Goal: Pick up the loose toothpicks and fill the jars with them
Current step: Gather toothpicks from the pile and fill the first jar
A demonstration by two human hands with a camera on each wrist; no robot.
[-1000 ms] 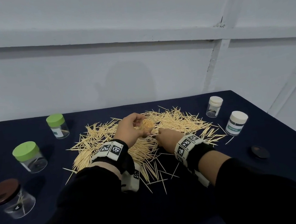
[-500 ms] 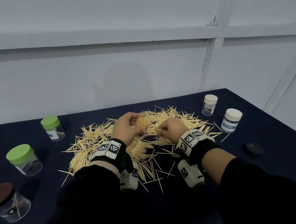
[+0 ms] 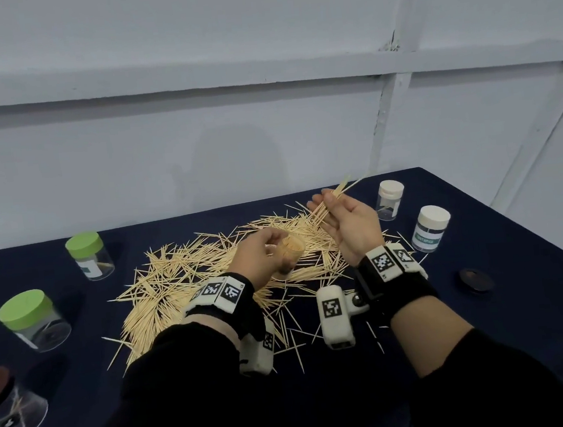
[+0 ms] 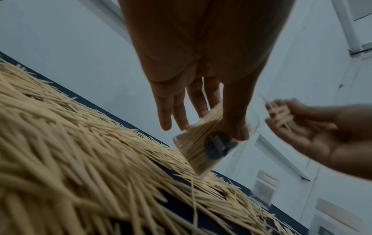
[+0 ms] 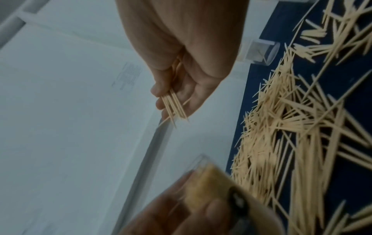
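Pinching a small bundle of toothpicks (image 3: 332, 201), my right hand (image 3: 350, 227) sits palm-up right of frame centre, lining them up to drop in. My left hand (image 3: 260, 255) grips the nearly full jar (image 3: 289, 252), tilted, mouth toward it. 0.5 s ago that right hand was down on the pile (image 3: 183, 274).

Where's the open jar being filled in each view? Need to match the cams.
Head: open jar centre, gripped by the left hand, tilted over the toothpick pile.
Left wrist: centre, jar below the fingers.
Right wrist: bottom centre, jar, blurred.
Shared landmark: the right hand's toothpick bundle.
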